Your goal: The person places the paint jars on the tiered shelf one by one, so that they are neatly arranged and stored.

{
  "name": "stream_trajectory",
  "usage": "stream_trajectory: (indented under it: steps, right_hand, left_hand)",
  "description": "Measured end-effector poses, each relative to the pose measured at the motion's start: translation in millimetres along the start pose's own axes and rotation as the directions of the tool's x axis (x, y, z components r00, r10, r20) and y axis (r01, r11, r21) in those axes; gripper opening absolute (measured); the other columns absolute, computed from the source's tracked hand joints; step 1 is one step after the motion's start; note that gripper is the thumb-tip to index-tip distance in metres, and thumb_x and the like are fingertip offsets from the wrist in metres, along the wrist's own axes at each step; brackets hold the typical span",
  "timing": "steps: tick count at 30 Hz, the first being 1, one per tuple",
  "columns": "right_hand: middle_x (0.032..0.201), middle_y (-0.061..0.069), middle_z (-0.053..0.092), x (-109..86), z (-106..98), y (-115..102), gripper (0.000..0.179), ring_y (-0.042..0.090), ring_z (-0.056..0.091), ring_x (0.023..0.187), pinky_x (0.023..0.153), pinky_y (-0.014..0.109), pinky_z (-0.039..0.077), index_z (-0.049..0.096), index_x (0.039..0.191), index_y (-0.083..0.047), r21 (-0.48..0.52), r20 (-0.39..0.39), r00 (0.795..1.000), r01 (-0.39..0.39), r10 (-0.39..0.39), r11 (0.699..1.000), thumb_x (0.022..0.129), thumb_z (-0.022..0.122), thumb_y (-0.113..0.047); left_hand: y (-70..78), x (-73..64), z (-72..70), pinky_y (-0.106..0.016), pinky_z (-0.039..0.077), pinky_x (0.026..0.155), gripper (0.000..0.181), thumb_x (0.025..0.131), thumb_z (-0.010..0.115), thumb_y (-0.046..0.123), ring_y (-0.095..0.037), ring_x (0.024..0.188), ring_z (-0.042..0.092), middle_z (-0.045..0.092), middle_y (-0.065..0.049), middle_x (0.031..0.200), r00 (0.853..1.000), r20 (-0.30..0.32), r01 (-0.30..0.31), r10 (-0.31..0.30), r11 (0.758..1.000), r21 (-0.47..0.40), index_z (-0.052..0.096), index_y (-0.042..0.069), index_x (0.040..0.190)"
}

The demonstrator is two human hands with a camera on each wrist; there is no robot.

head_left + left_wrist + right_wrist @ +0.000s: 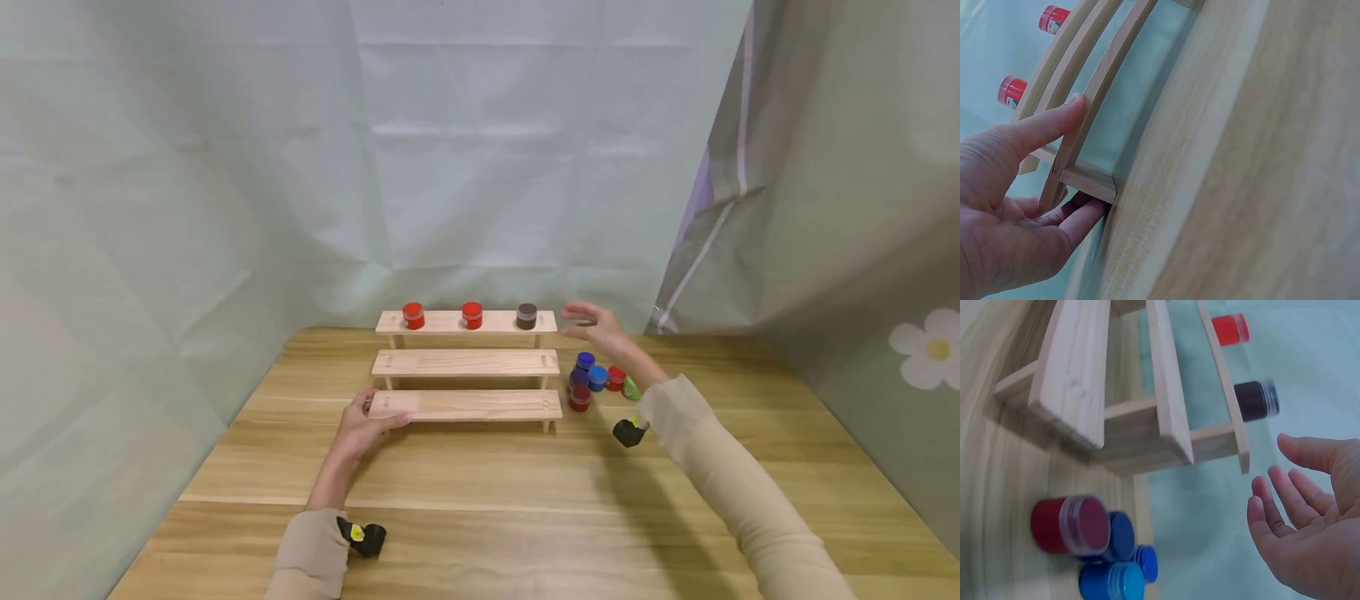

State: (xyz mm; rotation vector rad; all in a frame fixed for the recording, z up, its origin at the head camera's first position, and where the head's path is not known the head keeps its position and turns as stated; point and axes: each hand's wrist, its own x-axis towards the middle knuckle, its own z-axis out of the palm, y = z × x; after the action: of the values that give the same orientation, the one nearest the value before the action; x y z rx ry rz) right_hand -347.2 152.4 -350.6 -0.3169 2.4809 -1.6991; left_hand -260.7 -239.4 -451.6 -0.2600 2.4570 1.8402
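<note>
A three-step wooden rack (465, 363) stands on the table. My left hand (363, 425) grips the left end of its lowest step; in the left wrist view the thumb lies along the step's edge and the fingers curl by the leg. Two red paint jars, the left (413, 316) and the middle one (472, 316), stand on the top step with a black paint jar (527, 317) at its right end. Just right of the black jar, my right hand (600, 329) hovers with fingers spread, touching nothing. The right wrist view shows a gap between this hand (1310, 512) and the jar.
Right of the rack, several jars stand clustered on the wooden table (480, 517): a dark red jar (580, 398), a light blue jar (597, 378), a red jar (616, 379), a green jar (632, 388) and darker blue ones. A pale cloth (480, 167) hangs behind.
</note>
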Motion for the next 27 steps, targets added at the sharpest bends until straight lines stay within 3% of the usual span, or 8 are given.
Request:
stream_trajectory:
  steps: [7, 27]
  right_hand:
    - [0.146, 0.027, 0.044, -7.6, -12.0, 14.3, 0.054, 0.042, 0.046, 0.132, 0.113, 0.052, 0.037, 0.039, 0.146, 0.001, -0.027, -0.015, 1.000, -0.012, 0.012, 1.000, 0.096, 0.058, -0.008]
    - [0.146, 0.029, 0.044, -28.0, -48.0, 49.4, 0.056, 0.042, 0.046, 0.132, 0.112, 0.050, 0.038, 0.037, 0.146, 0.004, -0.065, -0.063, 0.996, -0.060, 0.055, 0.996, 0.098, 0.057, -0.015]
  left_hand:
    - [3.5, -2.0, 0.1, -0.053, 0.028, 0.117, 0.099, 0.080, 0.079, 0.018, -0.040, 0.138, 0.031, 0.024, -0.031, 0.153, 1.000, 0.004, 0.003, -0.003, 1.000, 0.006, 0.016, -0.003, 0.153]
    - [3.1, -0.9, -0.2, -0.053, 0.024, 0.119, 0.099, 0.080, 0.080, 0.020, -0.042, 0.144, 0.024, 0.019, -0.030, 0.157, 1.000, 0.001, 0.023, -0.023, 0.999, 0.027, 0.016, -0.002, 0.153]
